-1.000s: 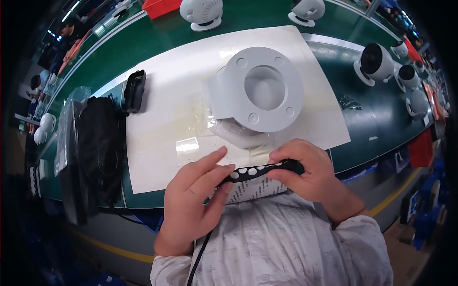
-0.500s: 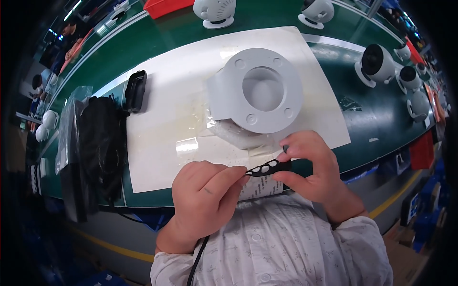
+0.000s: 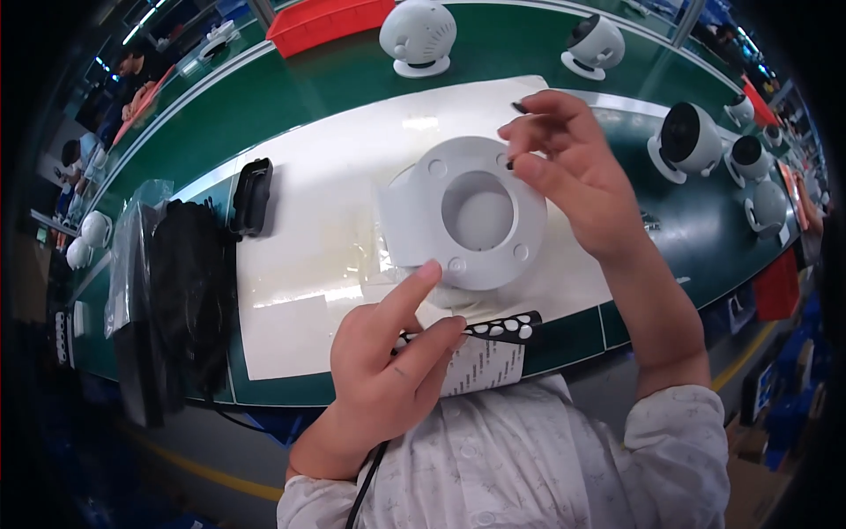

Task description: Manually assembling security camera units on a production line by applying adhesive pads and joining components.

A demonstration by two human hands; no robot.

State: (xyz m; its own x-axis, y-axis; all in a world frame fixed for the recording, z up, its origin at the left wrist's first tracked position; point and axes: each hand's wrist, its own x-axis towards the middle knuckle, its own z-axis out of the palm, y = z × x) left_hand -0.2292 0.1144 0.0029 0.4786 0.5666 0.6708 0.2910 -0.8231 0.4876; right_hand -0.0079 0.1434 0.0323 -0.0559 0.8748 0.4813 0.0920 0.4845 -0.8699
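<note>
The left hand (image 3: 381, 374) pinches a thin black strip with round white spots (image 3: 500, 330), likely light, flexible, best held by its edge, while the right hand (image 3: 583, 182) spreads its fingers.

Red bin (image 3: 330, 25), round white machines and a black bag (image 3: 189, 300) around the green surface (image 3: 317, 79).
A white machine (image 3: 418, 35) stands on the far side beside the bin, and a dark-fronted machine (image 3: 606, 44) stands farther right; a larger machine (image 3: 705, 137) with a black front stands at the right with smaller ones near it. At the left, a clear plastic bag (image 3: 130, 256) lies against the black bag, near an open black tray (image 3: 253, 201) at the edge of a white sheet (image 3: 308, 229). A yellow line (image 3: 216, 476) crosses the floor.
</note>
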